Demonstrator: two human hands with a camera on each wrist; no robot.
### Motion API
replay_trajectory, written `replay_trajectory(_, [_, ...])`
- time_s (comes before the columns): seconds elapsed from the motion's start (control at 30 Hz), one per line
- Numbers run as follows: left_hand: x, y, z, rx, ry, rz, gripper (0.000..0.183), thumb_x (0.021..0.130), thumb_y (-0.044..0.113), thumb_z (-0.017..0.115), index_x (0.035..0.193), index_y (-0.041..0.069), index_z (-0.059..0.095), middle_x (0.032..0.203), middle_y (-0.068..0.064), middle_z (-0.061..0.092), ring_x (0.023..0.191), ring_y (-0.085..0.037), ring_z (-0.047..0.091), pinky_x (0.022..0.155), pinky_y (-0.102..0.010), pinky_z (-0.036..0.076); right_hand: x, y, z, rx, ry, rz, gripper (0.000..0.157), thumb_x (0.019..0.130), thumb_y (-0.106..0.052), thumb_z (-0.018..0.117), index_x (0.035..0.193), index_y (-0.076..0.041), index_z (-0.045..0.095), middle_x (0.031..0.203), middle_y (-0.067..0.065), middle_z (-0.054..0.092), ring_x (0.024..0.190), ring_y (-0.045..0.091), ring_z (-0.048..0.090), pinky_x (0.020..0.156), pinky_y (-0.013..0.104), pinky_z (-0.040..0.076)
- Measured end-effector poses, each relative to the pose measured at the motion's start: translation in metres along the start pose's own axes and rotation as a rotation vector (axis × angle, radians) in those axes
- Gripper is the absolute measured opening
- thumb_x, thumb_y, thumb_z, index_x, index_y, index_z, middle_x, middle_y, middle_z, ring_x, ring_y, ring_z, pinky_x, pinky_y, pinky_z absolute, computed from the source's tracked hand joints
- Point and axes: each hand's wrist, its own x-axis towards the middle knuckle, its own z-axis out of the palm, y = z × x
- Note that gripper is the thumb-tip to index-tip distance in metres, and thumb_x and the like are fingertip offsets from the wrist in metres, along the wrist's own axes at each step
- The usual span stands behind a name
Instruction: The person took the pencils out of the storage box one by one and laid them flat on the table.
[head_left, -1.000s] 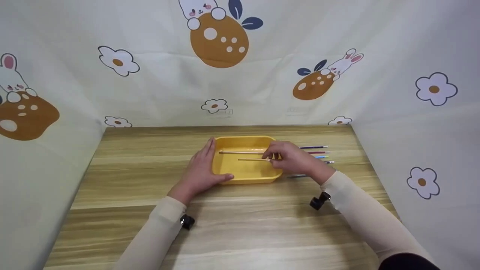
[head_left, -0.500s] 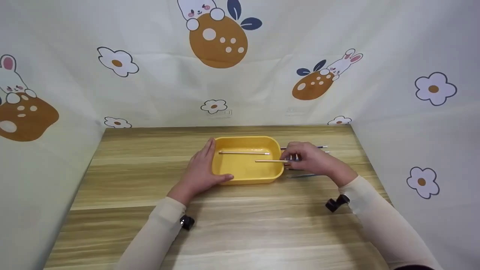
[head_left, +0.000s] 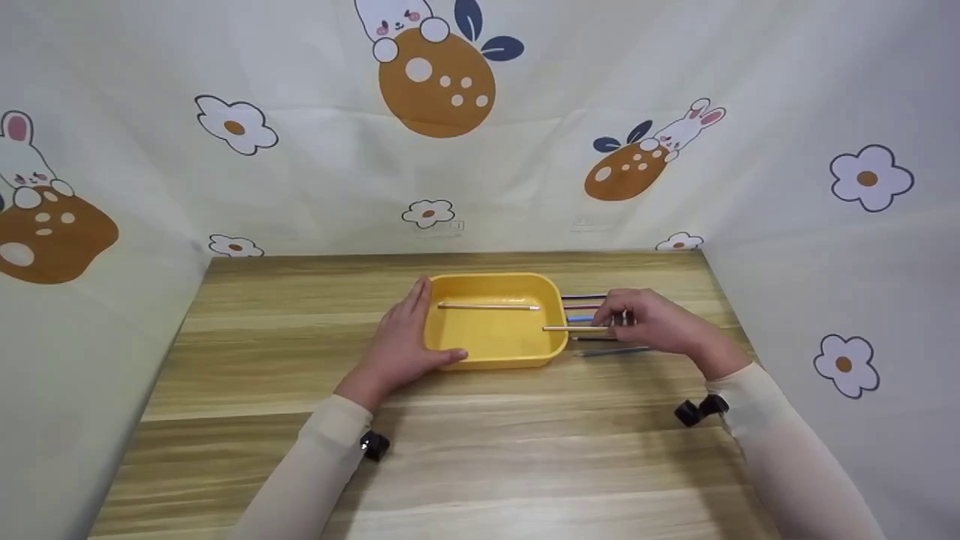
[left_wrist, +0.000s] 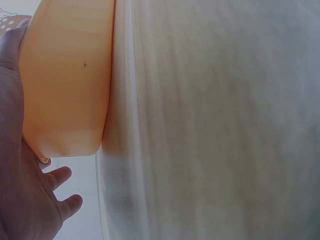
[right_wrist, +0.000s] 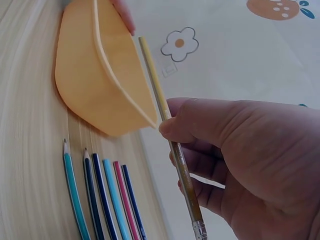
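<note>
A yellow plastic tray [head_left: 496,275] stands on the table; one pale wooden pencil [head_left: 487,306] lies inside it. My left hand [head_left: 397,345] rests on the tray's left end, its fingers straight along the left side and the thumb over the near corner. My right hand [head_left: 660,321] pinches a gold-coloured pencil [right_wrist: 159,95] between thumb and fingers, with its silver ferrule at the lower end in the right wrist view. In the head view the pencil's far end overlaps the tray's right rim. The left wrist view shows the tray's outer wall [left_wrist: 67,80] beside the hand.
Several pencils lie side by side right of the tray: a teal one [right_wrist: 75,195], dark blue ones, a light blue one [right_wrist: 116,200] and a red one [right_wrist: 126,200]. Behind the wooden table [head_left: 450,465] hangs a pale printed curtain [head_left: 322,172], which also closes both sides.
My right hand has drawn back to the right with the gold-coloured pencil, from over the tray to above the row of pencils. My left hand and the tray have stayed put.
</note>
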Motion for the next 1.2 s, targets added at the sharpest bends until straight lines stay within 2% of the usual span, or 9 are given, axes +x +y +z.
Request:
replay_trajectory(0.13, [-0.001, 0.001, 0.0, 0.004, 0.001, 0.0, 0.142, 0.081, 0.077, 0.084, 0.179, 0.009, 0.006, 0.186, -0.011, 0.008, 0.164, -0.046, 0.026, 0.135, -0.061, 0.019, -0.009, 0.004, -0.003, 0.01, 0.003, 0.016, 0.028, 0.098, 0.009, 0.073, 0.114, -0.012, 0.083, 0.111, 0.008, 0.075, 0.099, 0.021, 0.064, 0.086, 0.034, 0.057])
replay_trajectory(0.4, [0.0, 0.0, 0.0, 0.0, -0.006, -0.002, 0.142, 0.081, 0.077, 0.084, 0.179, 0.01, 0.006, 0.186, -0.01, 0.008, 0.163, -0.047, 0.027, 0.135, -0.061, 0.019, -0.023, 0.011, -0.009, -0.051, 0.038, 0.047, 0.026, 0.098, 0.007, 0.076, 0.111, -0.014, 0.084, 0.109, 0.003, 0.077, 0.092, 0.018, 0.061, 0.078, 0.029, 0.052])
replay_trajectory(0.57, [0.0, 0.0, 0.0, 0.002, -0.012, -0.006, 0.141, 0.082, 0.076, 0.085, 0.179, 0.01, 0.006, 0.186, -0.009, 0.008, 0.163, -0.047, 0.028, 0.135, -0.06, 0.02, -0.033, 0.015, -0.012, -0.035, 0.046, 0.051, 0.025, 0.101, 0.003, 0.074, 0.112, -0.017, 0.084, 0.108, 0.007, 0.076, 0.09, 0.015, 0.062, 0.076, 0.028, 0.053])
replay_trajectory(0.77, [0.0, 0.0, -0.001, 0.007, -0.005, -0.005, 0.141, 0.082, 0.076, 0.084, 0.179, 0.009, 0.007, 0.186, -0.012, 0.01, 0.164, -0.047, 0.027, 0.134, -0.061, 0.019, -0.046, 0.018, -0.015, -0.019, 0.072, 0.053, 0.022, 0.102, 0.003, 0.075, 0.112, -0.014, 0.085, 0.108, 0.007, 0.076, 0.09, 0.015, 0.062, 0.076, 0.027, 0.051])
replay_trajectory(0.9, [-0.001, 0.001, -0.002, 0.008, -0.008, -0.011, 0.141, 0.082, 0.077, 0.084, 0.179, 0.01, 0.006, 0.186, -0.011, 0.009, 0.164, -0.047, 0.027, 0.134, -0.061, 0.019, -0.053, 0.021, -0.015, -0.022, 0.079, 0.092, 0.021, 0.102, 0.003, 0.075, 0.113, -0.012, 0.085, 0.109, 0.003, 0.077, 0.092, 0.016, 0.063, 0.077, 0.027, 0.051])
replay_trajectory(1.07, [-0.001, 0.0, -0.002, -0.002, -0.005, -0.007, 0.141, 0.083, 0.075, 0.085, 0.179, 0.009, 0.006, 0.186, -0.011, 0.009, 0.164, -0.046, 0.026, 0.135, -0.061, 0.019, -0.057, 0.026, -0.011, -0.008, 0.081, 0.135, 0.021, 0.101, 0.003, 0.075, 0.113, -0.012, 0.085, 0.111, 0.003, 0.077, 0.093, 0.017, 0.063, 0.078, 0.027, 0.051])
replay_trajectory(1.2, [-0.001, 0.001, -0.001, -0.003, -0.003, -0.001, 0.141, 0.082, 0.074, 0.085, 0.179, 0.009, 0.006, 0.186, -0.012, 0.01, 0.164, -0.047, 0.027, 0.135, -0.061, 0.019, -0.059, 0.031, -0.006, 0.009, 0.091, 0.127, 0.021, 0.099, 0.004, 0.077, 0.111, -0.011, 0.085, 0.11, 0.005, 0.078, 0.092, 0.018, 0.062, 0.077, 0.027, 0.05])
